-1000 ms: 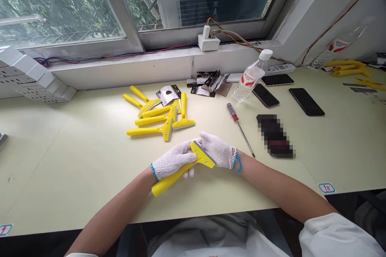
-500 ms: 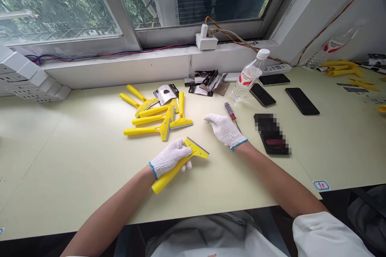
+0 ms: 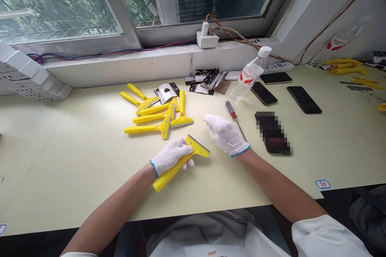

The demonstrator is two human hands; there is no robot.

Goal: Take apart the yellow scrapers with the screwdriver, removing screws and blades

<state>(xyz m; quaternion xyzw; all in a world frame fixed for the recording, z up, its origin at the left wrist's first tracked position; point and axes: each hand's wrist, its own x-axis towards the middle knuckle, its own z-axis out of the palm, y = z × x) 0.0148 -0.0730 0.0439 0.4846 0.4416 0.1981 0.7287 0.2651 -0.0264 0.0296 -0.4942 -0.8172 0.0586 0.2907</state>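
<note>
My left hand [image 3: 171, 156], in a white knitted glove with a blue cuff, grips a yellow scraper [image 3: 171, 172]. The scraper's metal-edged head points up and right, the handle down toward the table's front edge. To the right, my gloved right hand [image 3: 224, 132] is closed, its fingers curled together and turned away; whatever they hold, if anything, is hidden. Just beyond that hand lies a screwdriver [image 3: 230, 109] with a clear and red handle. Several more yellow scrapers [image 3: 147, 129] lie in a loose group on the table, ahead of my left hand.
Black-and-white packaging cards [image 3: 208, 82] lie by the wall, with a water bottle [image 3: 247, 76] standing to their right. Several phones [image 3: 304, 99] rest on the right part of the table [image 3: 90, 192]. White boxes [image 3: 33, 76] are stacked at far left.
My right hand has curled its fingers more and turned slightly, drawing a little down from the screwdriver. My left hand keeps its hold on the scraper. The view has shifted slightly.
</note>
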